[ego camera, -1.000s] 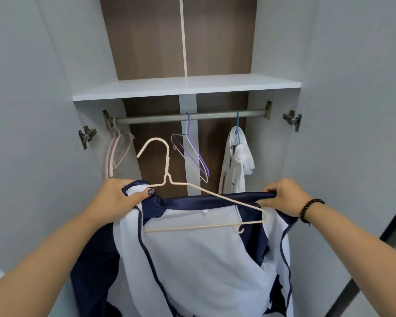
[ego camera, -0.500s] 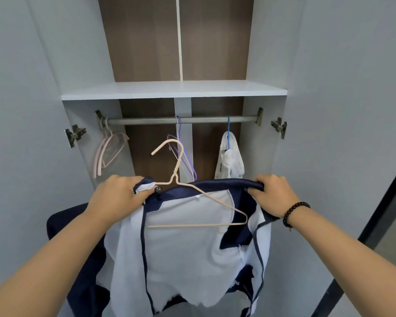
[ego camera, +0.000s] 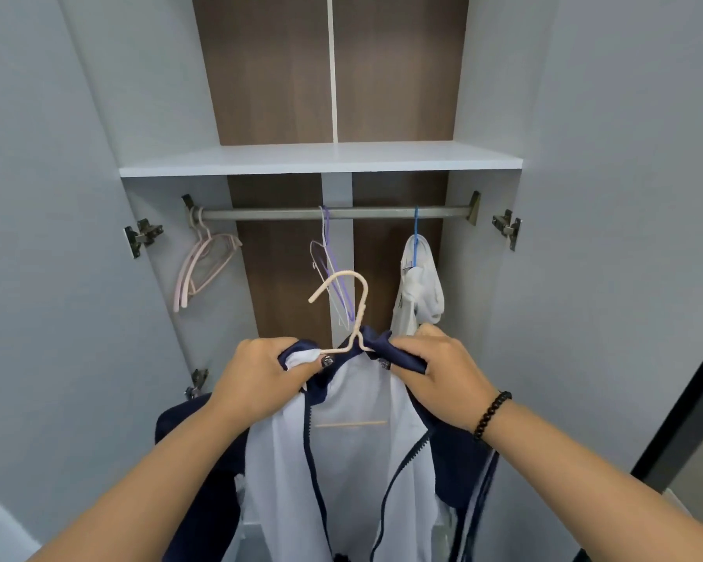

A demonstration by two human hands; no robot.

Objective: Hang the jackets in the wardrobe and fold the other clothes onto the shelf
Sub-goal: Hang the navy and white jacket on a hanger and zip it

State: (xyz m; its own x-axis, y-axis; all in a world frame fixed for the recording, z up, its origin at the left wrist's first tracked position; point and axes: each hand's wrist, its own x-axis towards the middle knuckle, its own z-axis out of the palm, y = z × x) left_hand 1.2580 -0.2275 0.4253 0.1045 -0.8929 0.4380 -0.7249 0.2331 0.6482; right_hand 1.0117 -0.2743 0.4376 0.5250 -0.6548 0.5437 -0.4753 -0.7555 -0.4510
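Hook vs. rail is the whole story here. The cream hanger is threaded inside the navy and white jacket, its hook poking up out of the collar, and the rail sits above it and further back into the wardrobe. So the next move looks like up and forward, with the hook's open side facing left.

Both hands are right at the collar, close together either side of the hanger's neck. The left hand is bunched around the left collar fabric, thumb pinching it by the wire. The right hand has its fingers curled round the navy collar edge on the other side. Neither is really nearer the rail; they're about level.

Free space on the rail looks best between the purple hangers in the middle and the white garment on its blue hanger to the right. Pink hangers crowd the far left end. Shelf above has nothing visible on it yet.
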